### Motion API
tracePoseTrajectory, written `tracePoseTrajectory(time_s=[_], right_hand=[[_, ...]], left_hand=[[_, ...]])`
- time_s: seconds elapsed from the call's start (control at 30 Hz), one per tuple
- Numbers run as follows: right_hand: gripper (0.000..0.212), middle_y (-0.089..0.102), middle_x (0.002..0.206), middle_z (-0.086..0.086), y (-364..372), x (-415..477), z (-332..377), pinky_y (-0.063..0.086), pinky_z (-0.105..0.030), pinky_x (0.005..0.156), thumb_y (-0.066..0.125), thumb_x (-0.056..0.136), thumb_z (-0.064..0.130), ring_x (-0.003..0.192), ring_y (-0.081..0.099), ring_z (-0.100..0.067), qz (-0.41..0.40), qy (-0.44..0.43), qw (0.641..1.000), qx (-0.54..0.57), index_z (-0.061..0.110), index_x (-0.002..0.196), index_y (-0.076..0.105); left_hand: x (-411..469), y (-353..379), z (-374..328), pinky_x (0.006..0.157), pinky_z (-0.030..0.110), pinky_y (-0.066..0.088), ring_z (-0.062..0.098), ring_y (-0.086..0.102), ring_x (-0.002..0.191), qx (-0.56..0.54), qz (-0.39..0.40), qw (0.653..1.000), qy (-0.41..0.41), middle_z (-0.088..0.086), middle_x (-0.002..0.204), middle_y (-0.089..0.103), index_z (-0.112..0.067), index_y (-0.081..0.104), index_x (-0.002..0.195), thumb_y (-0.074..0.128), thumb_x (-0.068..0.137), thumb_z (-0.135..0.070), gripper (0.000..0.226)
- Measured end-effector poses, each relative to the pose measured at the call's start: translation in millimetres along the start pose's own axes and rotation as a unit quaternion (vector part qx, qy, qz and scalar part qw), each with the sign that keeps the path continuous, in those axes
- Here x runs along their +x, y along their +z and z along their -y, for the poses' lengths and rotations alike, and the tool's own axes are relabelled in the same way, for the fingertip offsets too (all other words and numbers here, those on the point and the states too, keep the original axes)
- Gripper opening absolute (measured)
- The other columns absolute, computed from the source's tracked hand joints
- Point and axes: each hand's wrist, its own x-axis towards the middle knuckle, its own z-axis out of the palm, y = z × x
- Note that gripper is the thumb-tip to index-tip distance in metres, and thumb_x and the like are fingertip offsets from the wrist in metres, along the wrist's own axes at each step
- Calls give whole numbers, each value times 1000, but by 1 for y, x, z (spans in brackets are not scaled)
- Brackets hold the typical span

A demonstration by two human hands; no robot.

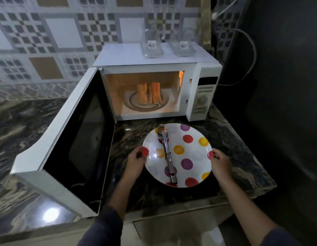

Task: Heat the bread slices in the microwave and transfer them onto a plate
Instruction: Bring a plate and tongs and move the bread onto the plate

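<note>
Left hand (135,158): fingers curled, gripping the plate (193,167) rim.
Right hand (220,162): gripping the opposite rim.
Plate: carries metal tongs (167,154) (lying lengthwise).
Microwave (203,89): door (79,139) open, bread slices (150,93) upright inside.

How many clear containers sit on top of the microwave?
2. One clear container stands mid-top of the microwave; the other clear container stands right of it. None appears hidden.

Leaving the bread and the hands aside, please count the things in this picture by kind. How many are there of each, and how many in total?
microwave: 1
plate: 1
metal tongs: 1
clear containers on top of the microwave: 2
Total: 5
</note>
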Motion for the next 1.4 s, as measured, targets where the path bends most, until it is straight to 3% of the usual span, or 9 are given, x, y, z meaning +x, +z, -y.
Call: tracePoseTrajectory(time_s=[0.2,0.3,0.4,0.57,0.73,0.93,1.1,1.27,1.4], right_hand=[[21,63,85,-9,27,48,5,47,-32,68,47,91,9,75,54,-20,41,-2,998,-44,7,100,66],[22,64,83,-8,34,64,5,48,-30,67,47,90,8,78,59,-23,79,-4,996,-46,8,99,67],[22,66,85,-11,39,74,6,49,-32,67,46,89,7,80,61,-26,100,-9,993,-60,7,94,68],[20,61,90,-12,43,75,8,41,-28,69,46,89,2,80,52,-20,82,-36,992,-86,3,94,66],[25,53,113,-17,42,77,10,41,-33,87,43,89,0,102,51,-30,95,-61,985,-133,-1,100,65],[24,48,124,-19,43,81,15,43,-35,93,45,89,2,112,48,-33,115,-55,975,-182,-1,105,64],[40,39,131,-15,51,73,18,31,-39,107,50,84,3,125,33,-31,99,-129,963,-213,8,124,54],[26,52,117,-16,83,45,41,38,-31,92,54,89,11,110,51,-32,172,-208,955,-120,2,113,56],[49,49,124,-14,111,28,51,42,-34,91,53,90,39,115,49,-30,257,-185,928,-197,5,123,47]], left_hand=[[31,6,15,60,3,46,6,57,75,34,-46,998,-26,5,89,64,0,62,105,54,85,8,23],[36,10,17,60,4,47,5,58,73,50,-65,996,-28,-3,82,63,-4,61,100,54,86,8,20],[40,14,20,60,3,45,-9,59,64,75,-88,993,-34,-4,81,63,-3,62,102,52,85,11,24],[34,21,22,82,33,50,21,62,90,99,-106,989,-41,7,95,68,-10,65,102,54,85,4,25],[43,13,53,78,39,55,28,66,86,191,-116,974,-25,13,93,68,-14,67,100,54,70,-8,34],[35,22,39,76,36,49,37,59,85,248,-129,958,-70,24,93,60,-1,65,94,42,63,-12,40],[24,33,24,95,21,32,30,47,110,261,-143,952,-73,20,124,41,-2,48,131,45,80,8,51],[21,32,28,95,22,32,32,47,109,244,-168,953,-65,21,118,46,0,57,121,50,82,3,40],[19,26,29,88,15,31,29,49,108,229,-149,960,-61,17,117,47,-5,58,122,52,84,-1,38]])
